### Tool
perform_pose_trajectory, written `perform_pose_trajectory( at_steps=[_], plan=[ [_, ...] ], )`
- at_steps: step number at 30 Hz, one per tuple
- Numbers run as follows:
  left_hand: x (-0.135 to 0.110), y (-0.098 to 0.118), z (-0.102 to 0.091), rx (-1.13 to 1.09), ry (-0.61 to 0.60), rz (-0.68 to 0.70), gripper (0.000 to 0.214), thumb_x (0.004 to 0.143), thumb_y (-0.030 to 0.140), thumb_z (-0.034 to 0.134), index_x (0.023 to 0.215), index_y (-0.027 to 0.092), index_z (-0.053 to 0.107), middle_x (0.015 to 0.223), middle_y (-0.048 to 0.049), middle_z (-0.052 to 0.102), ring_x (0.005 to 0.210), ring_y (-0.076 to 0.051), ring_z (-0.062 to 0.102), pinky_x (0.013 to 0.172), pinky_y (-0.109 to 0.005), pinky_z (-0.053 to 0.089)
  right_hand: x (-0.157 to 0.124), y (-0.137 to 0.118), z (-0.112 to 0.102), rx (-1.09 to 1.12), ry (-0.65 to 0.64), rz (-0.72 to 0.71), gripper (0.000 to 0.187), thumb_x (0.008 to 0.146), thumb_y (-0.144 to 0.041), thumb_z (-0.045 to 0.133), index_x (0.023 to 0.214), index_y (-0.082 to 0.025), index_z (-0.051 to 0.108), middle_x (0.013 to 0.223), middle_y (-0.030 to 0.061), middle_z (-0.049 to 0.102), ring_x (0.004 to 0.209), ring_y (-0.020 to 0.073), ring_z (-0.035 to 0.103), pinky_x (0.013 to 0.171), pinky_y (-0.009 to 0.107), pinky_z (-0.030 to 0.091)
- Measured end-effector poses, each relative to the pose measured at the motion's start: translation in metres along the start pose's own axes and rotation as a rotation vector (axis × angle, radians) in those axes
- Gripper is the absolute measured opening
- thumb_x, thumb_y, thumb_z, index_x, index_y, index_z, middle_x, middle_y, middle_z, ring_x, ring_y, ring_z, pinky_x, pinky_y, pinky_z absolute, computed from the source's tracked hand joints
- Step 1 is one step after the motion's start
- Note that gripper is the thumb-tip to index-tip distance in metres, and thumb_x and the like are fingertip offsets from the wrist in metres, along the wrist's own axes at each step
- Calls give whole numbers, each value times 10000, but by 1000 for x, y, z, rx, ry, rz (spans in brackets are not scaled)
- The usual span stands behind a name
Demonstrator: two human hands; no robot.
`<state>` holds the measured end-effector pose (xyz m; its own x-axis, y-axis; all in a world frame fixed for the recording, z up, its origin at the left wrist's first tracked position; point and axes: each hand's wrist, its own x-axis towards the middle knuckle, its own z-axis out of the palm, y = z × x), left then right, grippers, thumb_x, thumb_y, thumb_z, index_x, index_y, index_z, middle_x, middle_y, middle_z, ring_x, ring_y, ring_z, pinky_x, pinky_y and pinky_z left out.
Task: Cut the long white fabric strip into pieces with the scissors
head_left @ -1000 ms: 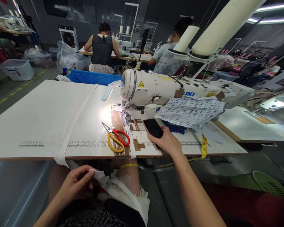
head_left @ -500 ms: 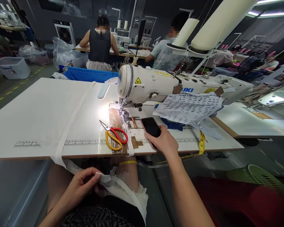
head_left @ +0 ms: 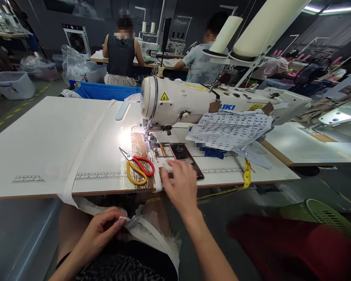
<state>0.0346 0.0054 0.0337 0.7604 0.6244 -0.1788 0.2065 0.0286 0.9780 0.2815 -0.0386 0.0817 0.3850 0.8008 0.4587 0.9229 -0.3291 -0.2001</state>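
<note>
Low over my lap, my left hand (head_left: 107, 226) pinches the end of a white fabric strip (head_left: 152, 230). The strip's other part runs up over the table edge. My right hand (head_left: 181, 185) is over the front of the table with its fingers spread, partly in front of a smartphone (head_left: 179, 150). The phone lies flat with its screen lit. Whether the fingertips touch anything is unclear. Left of that hand lie scissors (head_left: 140, 169) with one red and one yellow handle. Behind them stands the white sewing machine (head_left: 172, 97), its lamp on.
Handwritten sheets (head_left: 231, 130) hang on the machine's front. A yellow tape measure (head_left: 247, 175) drapes over the table edge. Large thread cones (head_left: 226, 35) stand above. Behind the table are a blue cloth bin (head_left: 108, 91) and people at other machines. A green basket (head_left: 318, 218) sits at right.
My right hand has let go of the phone and moved left, its fingers spreading. The phone's screen has lit up. My left hand still pinches the strip.
</note>
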Motion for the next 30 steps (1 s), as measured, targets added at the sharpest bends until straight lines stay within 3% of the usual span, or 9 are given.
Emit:
perform_pose_trajectory(
  at_steps=[5, 9, 12, 15, 19, 22, 25, 27, 30],
  plan=[
    [1, 3, 8, 48, -17, -48, 337, 862, 478, 543, 827, 166, 663, 692, -40, 616, 606, -132, 559, 570, -208, 434, 8, -37, 5, -18, -217, -141, 232, 906, -321, 498, 1043, -172, 612, 1004, 97, 589, 947, 251, 504, 790, 368, 395],
    [1, 7, 11, -24, 23, -134, 347, 839, 507, 570, 812, 164, 611, 619, -23, 622, 583, -133, 574, 546, -201, 427, 20, -43, 0, -102, -286, -205, 311, 875, -457, 549, 949, -164, 624, 998, 121, 577, 977, 289, 503, 803, 404, 407],
    [3, 15, 12, -56, 64, -100, 358, 837, 512, 568, 790, 159, 602, 621, -21, 617, 573, -131, 576, 540, -205, 439, 29, -48, 0, -65, -436, -261, 243, 903, -347, 509, 996, -146, 608, 1012, 120, 599, 952, 260, 554, 764, 354, 434],
    [4, 24, 10, -41, 92, -46, 335, 852, 483, 558, 815, 156, 620, 662, -28, 624, 615, -135, 591, 579, -218, 471, 42, -52, 4, -34, -529, -233, 198, 842, -220, 507, 993, -123, 591, 927, 117, 641, 825, 237, 615, 647, 308, 433],
    [1, 28, 3, -84, 112, -64, 316, 856, 466, 561, 893, 156, 607, 701, -38, 646, 636, -137, 595, 583, -232, 489, 53, -50, 3, -8, -554, -194, 208, 747, -244, 565, 927, -140, 572, 795, 89, 663, 723, 241, 629, 593, 291, 409],
    [-2, 25, -2, -145, 159, -100, 306, 838, 453, 596, 918, 158, 573, 699, -35, 652, 636, -137, 602, 588, -244, 496, 37, -41, -4, 178, -568, -142, 247, 759, -289, 562, 977, -176, 531, 804, 34, 664, 679, 191, 607, 580, 265, 412],
    [-4, 20, -3, -213, 174, -100, 296, 839, 438, 603, 920, 166, 522, 699, -28, 641, 645, -141, 614, 589, -252, 497, -2, -34, -10, 626, -592, -93, 172, 813, -307, 525, 954, -208, 529, 798, 0, 649, 656, 148, 581, 599, 248, 437],
    [-3, 19, -2, -245, 143, -68, 281, 860, 425, 579, 942, 173, 488, 728, -22, 629, 651, -138, 622, 590, -256, 497, -29, -33, -14, 805, -571, -65, 102, 844, -290, 489, 881, -211, 542, 820, 15, 645, 724, 161, 598, 659, 265, 466],
    [-2, 19, 4, -237, 76, -24, 248, 892, 395, 538, 974, 183, 440, 760, -8, 603, 651, -125, 632, 590, -245, 492, -60, -36, -16, 947, -543, 3, 108, 861, -268, 488, 927, -214, 554, 986, 50, 644, 911, 190, 611, 803, 302, 484]
  ],
)
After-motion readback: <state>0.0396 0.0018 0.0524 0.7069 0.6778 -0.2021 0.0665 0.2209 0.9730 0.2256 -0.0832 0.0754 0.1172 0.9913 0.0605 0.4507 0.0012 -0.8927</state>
